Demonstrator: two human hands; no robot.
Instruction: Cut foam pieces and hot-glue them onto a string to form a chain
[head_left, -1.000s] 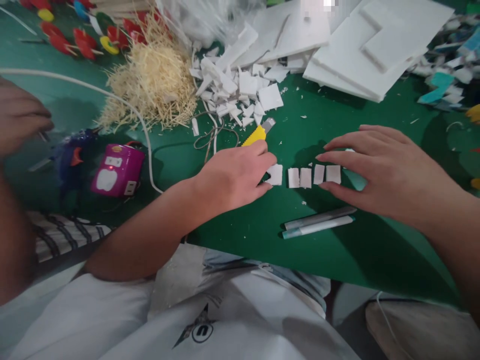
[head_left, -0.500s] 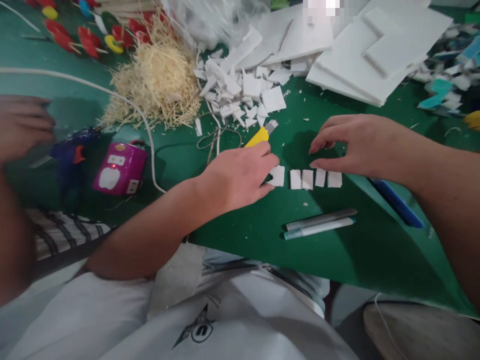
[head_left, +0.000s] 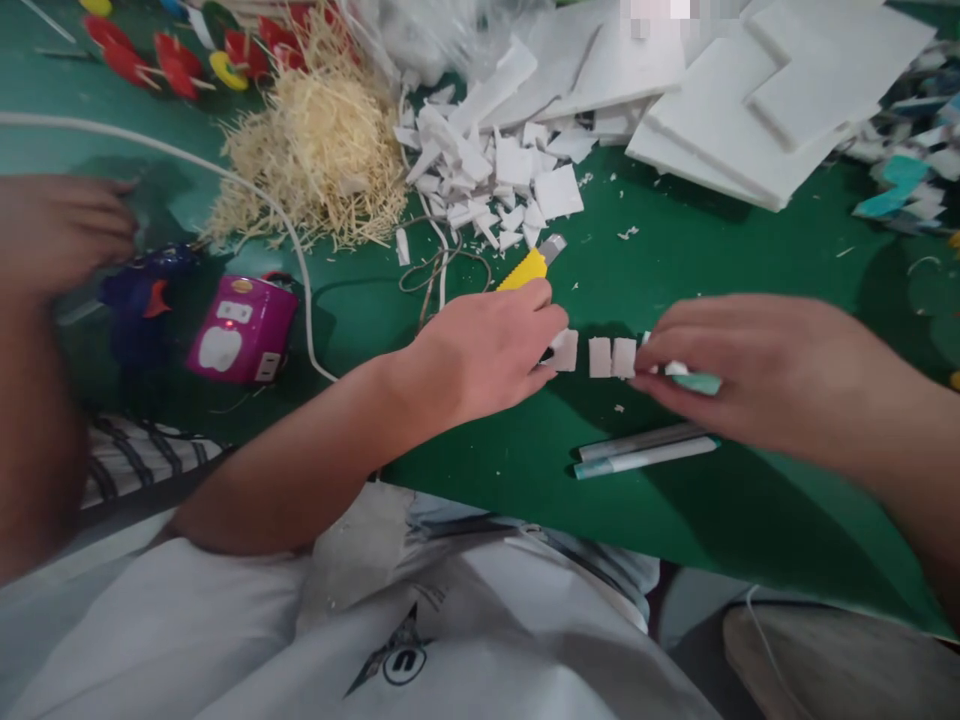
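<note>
My left hand [head_left: 491,345] rests on the table with thumb and index finger closed at the left edge of a small white foam block [head_left: 566,351]. Just behind those knuckles lies a yellow utility knife [head_left: 525,270], its blade toward the far right. To the right, two more foam pieces [head_left: 611,358] stand side by side in a row. My right hand [head_left: 742,360] pinches at the right end of this row, over a foam piece [head_left: 646,340] mostly hidden by its fingertips. White and pale green show between its fingers; I cannot make out the green thing.
Two markers [head_left: 649,456] lie nearer me. Foam scraps [head_left: 480,175], foam sheets [head_left: 720,110] and a heap of thin wooden sticks [head_left: 322,150] are at the back. A magenta power socket box [head_left: 244,330] and white cable sit left. Another person's hand [head_left: 67,230] is at far left.
My right hand has come down toward me from above the row, and its spread fingers have closed at the right-hand foam pieces. My left hand has barely moved.
</note>
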